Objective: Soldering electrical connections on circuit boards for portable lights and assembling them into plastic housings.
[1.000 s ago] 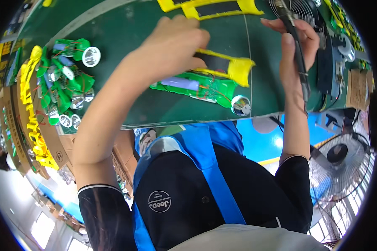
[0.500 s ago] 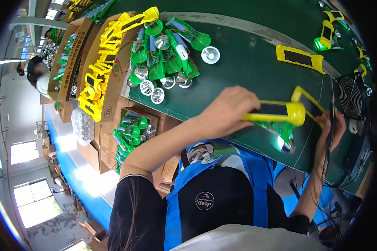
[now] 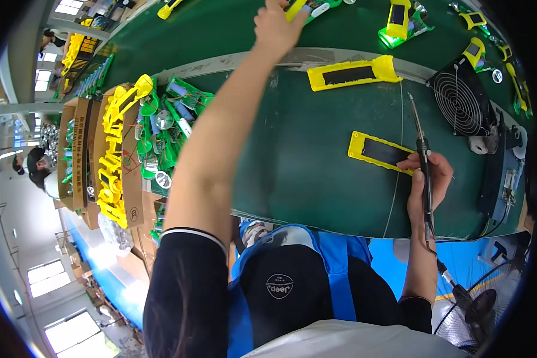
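Observation:
At the top edge, beyond the raised strip, my left hand [image 3: 275, 28] is closed on a yellow-and-green flashlight assembly [image 3: 296, 8], partly cut off by the picture. My right hand [image 3: 437, 182], at the right of the green table, grips a soldering iron [image 3: 423, 155], its tip pointing away from me. Thumb and fingers of that same hand also pinch the end of a yellow frame with a dark solar panel [image 3: 376, 150]. Farther off, a second yellow panel frame [image 3: 353, 75] rests on the table against the strip.
A round fan [image 3: 459, 98] stands at the right. Boxed yellow frames [image 3: 110, 173] and a heap of green flashlight bodies [image 3: 164, 125] are at the left. More assemblies [image 3: 398, 24] lie beyond the strip [image 3: 221, 68]. The iron's cord [image 3: 432, 250] hangs off the front edge.
My left hand has carried the flashlight assembly from near my body to the far side, past the strip. My right hand keeps the soldering iron and the panel frame, which now lies lower and flatter.

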Demonstrator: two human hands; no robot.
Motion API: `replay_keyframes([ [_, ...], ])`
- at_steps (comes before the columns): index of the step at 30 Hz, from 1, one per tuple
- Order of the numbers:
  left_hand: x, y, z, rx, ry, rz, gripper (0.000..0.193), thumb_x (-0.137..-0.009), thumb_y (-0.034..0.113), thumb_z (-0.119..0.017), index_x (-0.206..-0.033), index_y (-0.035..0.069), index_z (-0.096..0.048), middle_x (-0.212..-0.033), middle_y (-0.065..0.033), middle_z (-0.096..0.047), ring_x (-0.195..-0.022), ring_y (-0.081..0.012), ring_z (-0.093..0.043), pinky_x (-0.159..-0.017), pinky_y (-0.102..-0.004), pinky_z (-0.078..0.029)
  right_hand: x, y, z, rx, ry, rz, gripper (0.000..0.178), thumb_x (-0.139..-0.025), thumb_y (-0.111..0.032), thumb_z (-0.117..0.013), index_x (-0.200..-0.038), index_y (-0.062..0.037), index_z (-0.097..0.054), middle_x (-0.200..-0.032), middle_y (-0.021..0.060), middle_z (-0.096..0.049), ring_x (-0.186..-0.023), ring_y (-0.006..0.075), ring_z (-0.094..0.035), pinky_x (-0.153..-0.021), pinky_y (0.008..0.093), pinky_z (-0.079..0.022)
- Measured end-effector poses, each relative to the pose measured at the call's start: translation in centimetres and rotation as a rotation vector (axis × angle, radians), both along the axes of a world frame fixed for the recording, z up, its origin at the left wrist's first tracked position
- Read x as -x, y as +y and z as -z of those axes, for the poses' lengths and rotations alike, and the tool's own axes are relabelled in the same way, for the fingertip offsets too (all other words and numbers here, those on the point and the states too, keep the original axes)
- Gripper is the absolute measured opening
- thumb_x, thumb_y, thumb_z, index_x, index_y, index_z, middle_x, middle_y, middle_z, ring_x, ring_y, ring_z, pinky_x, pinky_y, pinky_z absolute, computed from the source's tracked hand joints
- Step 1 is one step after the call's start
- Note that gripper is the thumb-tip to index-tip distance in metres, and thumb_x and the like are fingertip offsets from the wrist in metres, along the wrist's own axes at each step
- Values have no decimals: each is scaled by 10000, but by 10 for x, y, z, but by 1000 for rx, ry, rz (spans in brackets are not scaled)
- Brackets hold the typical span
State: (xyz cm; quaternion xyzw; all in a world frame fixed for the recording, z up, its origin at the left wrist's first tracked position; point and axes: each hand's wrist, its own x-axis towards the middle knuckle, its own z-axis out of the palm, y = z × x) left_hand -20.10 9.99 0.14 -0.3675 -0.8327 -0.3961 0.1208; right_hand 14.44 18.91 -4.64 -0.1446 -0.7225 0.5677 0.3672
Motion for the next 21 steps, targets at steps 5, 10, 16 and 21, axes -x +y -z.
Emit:
replay_keyframes([
  [5, 52, -120, -64, 435, 234, 107, 222, -819, 161, -625, -994, 29, -592, -839, -111, -646, -759, -230, -636, -695, -309, -495, 3, 5, 0, 35, 12, -25, 366, -895, -188, -539, -1176, -28, -367, -948, 174, -560, -797, 244, -623, -778, 366, -490],
  [10, 88, -265, -119, 1140, 520, -437, 362, -791, 130, -598, -1143, 214, -572, -1031, -78, -639, -932, -290, -613, -762, -421, -488, 3, 19, 0, -36, -18, 12, 358, -905, -177, -511, -1193, -24, -364, -970, 170, -551, -835, 235, -606, -821, 367, -477],
  [16, 107, -337, -78, 1065, 330, -241, 397, -791, 129, -606, -1176, 204, -544, -1132, -64, -594, -1035, -267, -563, -888, -366, -435, 64, 17, -6, -153, 80, 8, 316, -922, -148, -475, -1190, -27, -358, -949, 149, -566, -857, 231, -609, -826, 366, -471],
  [21, 94, -345, -78, 598, 284, -325, 175, -816, 99, -600, -987, 105, -635, -944, -101, -645, -839, -241, -639, -700, -314, -505, 55, 11, -35, -345, 131, 81, 286, -933, -145, -430, -1170, -11, -342, -954, 164, -582, -860, 239, -609, -870, 388, -441],
])
